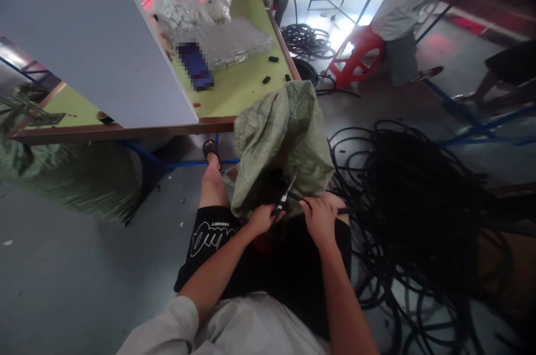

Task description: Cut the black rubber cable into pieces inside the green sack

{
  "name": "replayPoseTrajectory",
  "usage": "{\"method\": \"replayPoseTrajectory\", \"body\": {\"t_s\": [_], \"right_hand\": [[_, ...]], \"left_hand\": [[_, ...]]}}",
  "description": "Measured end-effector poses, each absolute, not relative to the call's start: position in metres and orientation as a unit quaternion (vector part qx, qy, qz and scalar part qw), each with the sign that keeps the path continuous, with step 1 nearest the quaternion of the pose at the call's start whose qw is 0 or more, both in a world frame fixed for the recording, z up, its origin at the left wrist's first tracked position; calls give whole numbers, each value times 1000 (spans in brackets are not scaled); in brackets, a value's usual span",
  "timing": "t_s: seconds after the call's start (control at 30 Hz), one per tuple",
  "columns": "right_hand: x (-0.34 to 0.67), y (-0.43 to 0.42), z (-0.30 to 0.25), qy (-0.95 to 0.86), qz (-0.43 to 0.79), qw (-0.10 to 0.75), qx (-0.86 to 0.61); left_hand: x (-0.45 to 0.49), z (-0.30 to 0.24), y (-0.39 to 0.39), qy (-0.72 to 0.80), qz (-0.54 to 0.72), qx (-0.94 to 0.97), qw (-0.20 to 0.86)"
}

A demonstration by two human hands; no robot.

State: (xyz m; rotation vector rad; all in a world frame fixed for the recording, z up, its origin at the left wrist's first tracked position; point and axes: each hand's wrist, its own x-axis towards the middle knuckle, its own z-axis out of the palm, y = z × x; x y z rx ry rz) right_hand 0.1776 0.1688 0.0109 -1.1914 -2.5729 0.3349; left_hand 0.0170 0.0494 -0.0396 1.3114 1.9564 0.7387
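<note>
I sit with a green woven sack (281, 137) standing open between my knees. My left hand (263, 217) is closed around the handles of a small pair of cutters (283, 198), whose metal tip points up toward the sack's mouth. My right hand (320, 217) is closed on a thin black cable (341, 210) that runs off to the right. Both hands rest close together over my lap, at the lower edge of the sack.
A big tangle of black cable (419, 204) covers the floor at right. A green-topped table (238, 84) with a clear plastic tray (234, 42) and bags of white parts stands ahead. A white panel (96, 37) leans left. A red stool (355, 56) and other people are behind.
</note>
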Motion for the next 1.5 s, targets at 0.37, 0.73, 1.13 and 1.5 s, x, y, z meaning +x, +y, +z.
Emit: {"method": "replayPoseTrajectory", "body": {"t_s": [0.37,0.73,1.13,1.5], "right_hand": [[174,166,13,-848,136,215,-465],[181,171,12,-842,231,235,-428],[182,173,12,-843,219,238,-429],[182,172,11,-875,171,217,-397]], "left_hand": [[10,-43,49,738,311,494,339],[12,-30,49,686,298,544,380],[21,-39,47,692,296,537,382],[20,-40,48,694,275,548,377]]}}
